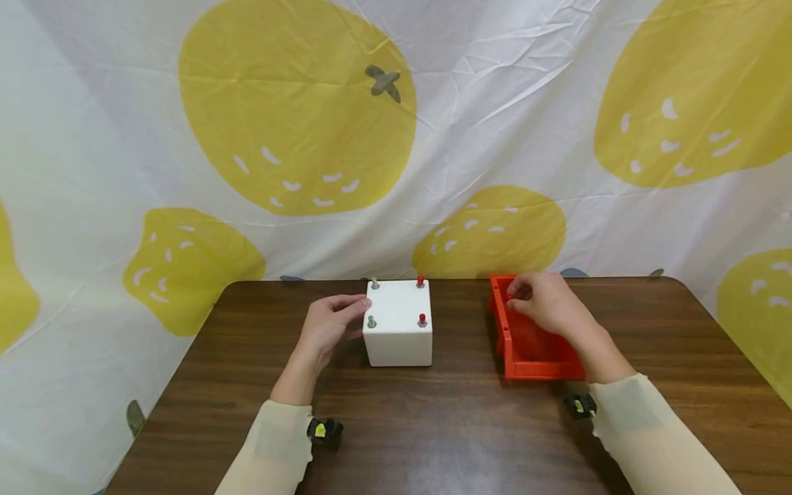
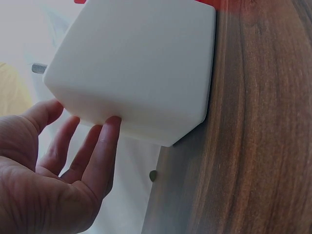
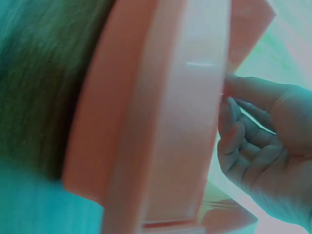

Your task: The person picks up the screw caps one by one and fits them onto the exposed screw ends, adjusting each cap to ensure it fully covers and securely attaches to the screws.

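Note:
A white box point(image 1: 399, 309) stands on the table with threaded metal studs at its top corners. The two right studs carry red caps point(image 1: 422, 319); the two left studs point(image 1: 372, 322) are bare. My left hand point(image 1: 331, 323) rests its fingertips against the box's left side, fingers extended, as the left wrist view confirms. Over the red bin point(image 1: 544, 370), my right hand point(image 1: 547, 302) pinches a small red cap point(image 3: 225, 91) between thumb and finger. Most of that cap is hidden by the fingertips.
The bin stands to the right of the box on a dark wood table point(image 1: 458, 426). Behind the table hangs a white cloth point(image 1: 482, 137) with yellow fruit prints. Small black cameras are strapped at both wrists.

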A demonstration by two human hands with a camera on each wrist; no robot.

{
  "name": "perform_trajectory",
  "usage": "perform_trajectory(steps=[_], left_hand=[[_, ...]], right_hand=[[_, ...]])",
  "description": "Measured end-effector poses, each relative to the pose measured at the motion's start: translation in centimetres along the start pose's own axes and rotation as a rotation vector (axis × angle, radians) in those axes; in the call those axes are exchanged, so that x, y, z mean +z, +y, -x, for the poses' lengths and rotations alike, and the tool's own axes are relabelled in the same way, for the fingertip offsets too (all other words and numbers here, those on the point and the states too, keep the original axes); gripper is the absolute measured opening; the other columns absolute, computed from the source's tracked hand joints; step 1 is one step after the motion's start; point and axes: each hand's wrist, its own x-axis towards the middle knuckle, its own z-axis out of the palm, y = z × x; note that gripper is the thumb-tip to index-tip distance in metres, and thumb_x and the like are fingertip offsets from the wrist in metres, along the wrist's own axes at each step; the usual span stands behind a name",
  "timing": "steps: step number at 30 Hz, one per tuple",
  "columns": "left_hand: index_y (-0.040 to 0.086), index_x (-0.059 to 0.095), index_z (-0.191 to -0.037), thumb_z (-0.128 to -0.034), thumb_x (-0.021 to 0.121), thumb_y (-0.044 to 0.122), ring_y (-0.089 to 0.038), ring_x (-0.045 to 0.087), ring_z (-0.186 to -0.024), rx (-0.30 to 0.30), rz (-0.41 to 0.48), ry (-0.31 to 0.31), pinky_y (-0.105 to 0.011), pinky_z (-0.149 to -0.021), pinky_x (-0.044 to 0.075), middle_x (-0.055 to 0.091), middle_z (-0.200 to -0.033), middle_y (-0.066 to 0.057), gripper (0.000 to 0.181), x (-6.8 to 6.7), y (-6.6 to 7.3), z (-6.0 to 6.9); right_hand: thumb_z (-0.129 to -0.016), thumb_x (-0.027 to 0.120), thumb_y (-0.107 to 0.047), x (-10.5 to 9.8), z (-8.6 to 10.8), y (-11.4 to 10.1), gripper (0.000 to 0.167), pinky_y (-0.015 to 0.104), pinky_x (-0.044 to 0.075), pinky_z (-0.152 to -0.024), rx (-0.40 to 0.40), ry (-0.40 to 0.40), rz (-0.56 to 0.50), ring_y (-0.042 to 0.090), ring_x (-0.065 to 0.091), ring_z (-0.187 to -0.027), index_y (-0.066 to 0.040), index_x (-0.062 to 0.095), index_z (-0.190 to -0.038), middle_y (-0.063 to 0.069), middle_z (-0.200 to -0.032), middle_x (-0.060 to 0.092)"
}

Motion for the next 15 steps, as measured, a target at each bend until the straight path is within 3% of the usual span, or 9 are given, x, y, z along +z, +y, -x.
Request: perform_trajectory(steps=[15], left_hand=[[0.005, 0.078, -0.123, -0.0969, 0.082, 0.022, -0.024, 0.071, -0.106, -0.002, 0.004, -0.006, -0.041, -0.085, 0.065, 0.072, -0.127, -0.013, 0.031, 0.1, 0.0, 0.1]], right_hand=[[-0.099, 0.079, -0.019, -1.3, 0.9, -1.9, 0.022, 0.032, 0.058, -0.074, 0.030, 0.084, -0.188, 0.024, 0.065, -0.091, -0.007, 0.075, -0.116, 0.005, -0.099, 0.072]])
